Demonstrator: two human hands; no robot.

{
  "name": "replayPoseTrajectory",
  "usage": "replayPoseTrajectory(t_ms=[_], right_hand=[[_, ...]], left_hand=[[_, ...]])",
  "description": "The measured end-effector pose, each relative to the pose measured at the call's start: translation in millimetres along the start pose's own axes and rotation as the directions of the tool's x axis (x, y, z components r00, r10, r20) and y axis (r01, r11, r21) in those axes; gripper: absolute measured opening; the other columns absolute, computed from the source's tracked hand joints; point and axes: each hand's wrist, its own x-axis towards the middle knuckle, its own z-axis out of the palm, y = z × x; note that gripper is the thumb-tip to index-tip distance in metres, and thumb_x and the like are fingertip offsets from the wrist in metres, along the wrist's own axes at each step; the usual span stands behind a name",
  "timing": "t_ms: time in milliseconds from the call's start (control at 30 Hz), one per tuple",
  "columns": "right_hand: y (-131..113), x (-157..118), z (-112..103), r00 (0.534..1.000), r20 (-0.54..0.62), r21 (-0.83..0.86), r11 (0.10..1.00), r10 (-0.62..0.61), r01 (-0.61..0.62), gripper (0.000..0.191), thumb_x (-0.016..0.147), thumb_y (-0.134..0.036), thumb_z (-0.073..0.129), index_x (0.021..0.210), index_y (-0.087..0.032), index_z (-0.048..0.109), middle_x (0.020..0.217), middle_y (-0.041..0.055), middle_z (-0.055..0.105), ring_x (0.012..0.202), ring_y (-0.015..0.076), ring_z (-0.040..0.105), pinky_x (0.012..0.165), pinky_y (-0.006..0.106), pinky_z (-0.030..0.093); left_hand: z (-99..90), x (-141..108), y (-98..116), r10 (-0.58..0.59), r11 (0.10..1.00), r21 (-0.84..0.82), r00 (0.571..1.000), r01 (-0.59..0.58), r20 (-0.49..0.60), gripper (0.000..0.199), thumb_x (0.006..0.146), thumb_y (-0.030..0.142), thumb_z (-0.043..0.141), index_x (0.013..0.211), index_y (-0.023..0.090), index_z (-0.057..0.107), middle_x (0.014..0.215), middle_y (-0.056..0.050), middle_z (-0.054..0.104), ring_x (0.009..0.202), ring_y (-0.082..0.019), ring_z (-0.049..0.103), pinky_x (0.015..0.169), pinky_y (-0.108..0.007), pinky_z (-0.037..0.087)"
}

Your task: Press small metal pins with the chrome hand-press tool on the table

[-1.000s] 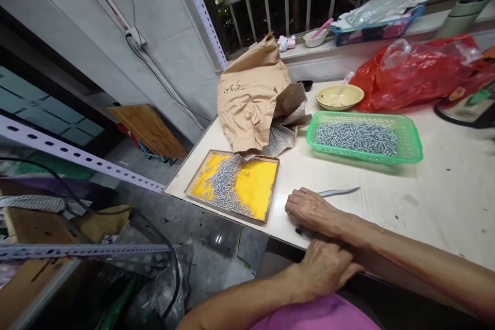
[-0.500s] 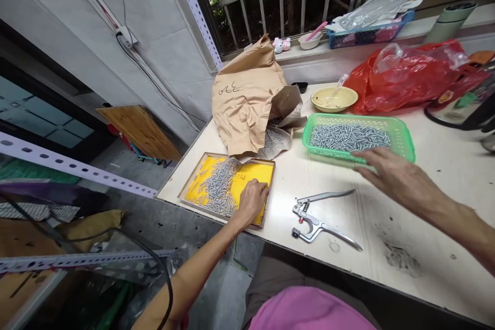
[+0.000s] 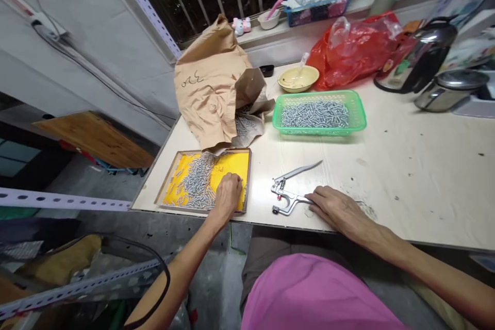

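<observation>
My left hand (image 3: 229, 193) is over the right part of a shallow tray (image 3: 249, 175) with a yellow bottom. Its fingers are curled together, and whatever they pinch is hidden. Beside them in the tray lies a heap of small silvery metal pins (image 3: 198, 178). On the table to the right rest hand pliers (image 3: 288, 201) with a C-shaped jaw, a spring and spread handles. My right hand (image 3: 338, 211) has its fingers closed around the end of the lower handle. Behind the pliers stands a green plastic basket (image 3: 319, 131) holding more of these metal pins.
A brown paper bag (image 3: 211, 87) lies with its mouth at the tray, pins showing inside. Farther back are a yellow bowl (image 3: 297, 80), a red plastic bag (image 3: 356, 51), an electric kettle (image 3: 429, 56) and a metal pot (image 3: 450, 93). The table's front edge runs before my lap.
My right hand has come from the green basket's front edge down to the lower handle of the pliers. My left hand stays at the tray. The view has shifted to the right.
</observation>
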Motion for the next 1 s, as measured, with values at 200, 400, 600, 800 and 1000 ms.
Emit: replayPoseTrajectory(t_ms=[200,400,600,800,1000], right_hand=[[-4.1,1.8,0.4,0.999,-0.026,-0.047,0.999,0.020,-0.021,0.019,0.093,-0.022,0.042,0.096,-0.019,0.060,0.085,0.0067,0.056,0.078,0.0189,0.053,0.067,0.031,0.041],[-3.9,7.1,-1.7,0.998,0.042,-0.049,0.998,0.042,-0.040,0.021,0.095,-0.023,0.040,0.095,-0.018,0.061,0.087,0.0065,0.056,0.077,0.0172,0.052,0.066,0.029,0.037],[-1.2,9.2,-1.8,0.998,0.040,-0.109,0.993,0.047,-0.042,0.019,0.094,-0.022,0.042,0.090,-0.018,0.061,0.085,0.0053,0.054,0.073,0.0157,0.047,0.060,0.028,0.029],[-0.1,8.2,-3.1,0.998,0.037,-0.088,0.995,0.048,-0.044,0.017,0.093,-0.021,0.044,0.092,-0.018,0.061,0.085,0.0052,0.053,0.073,0.0150,0.045,0.061,0.028,0.027],[-2.1,9.2,-7.8,0.997,0.059,-0.105,0.993,0.054,-0.048,0.017,0.094,-0.021,0.044,0.091,-0.017,0.060,0.086,0.0055,0.054,0.073,0.0150,0.045,0.061,0.028,0.026]], left_hand=[[-3.9,1.4,1.2,0.147,0.983,0.102,0.985,-0.156,0.086,0.023,0.092,0.016,0.040,0.096,0.018,0.062,0.098,-0.010,0.057,0.094,-0.021,0.054,0.076,-0.029,0.042],[-15.2,3.4,10.3,-0.011,0.938,-0.346,0.999,-0.002,-0.036,0.017,0.087,0.024,0.049,0.086,0.018,0.064,0.084,-0.006,0.064,0.080,-0.017,0.060,0.073,-0.027,0.045],[-12.4,-20.6,62.1,-0.022,0.415,-0.807,0.891,0.421,0.453,0.028,0.075,0.040,0.064,0.084,0.014,0.063,0.054,0.003,0.057,0.042,-0.008,0.049,0.040,-0.018,0.036],[8.6,-25.1,75.4,-0.040,0.407,-0.754,0.834,0.516,0.550,0.032,0.071,0.044,0.069,0.076,0.012,0.064,0.044,0.005,0.050,0.032,-0.004,0.037,0.033,-0.016,0.027],[6.4,-23.3,76.2,-0.074,0.491,-0.693,0.818,0.528,0.570,0.025,0.073,0.038,0.067,0.075,0.012,0.064,0.043,0.005,0.051,0.031,-0.004,0.040,0.034,-0.016,0.031]])
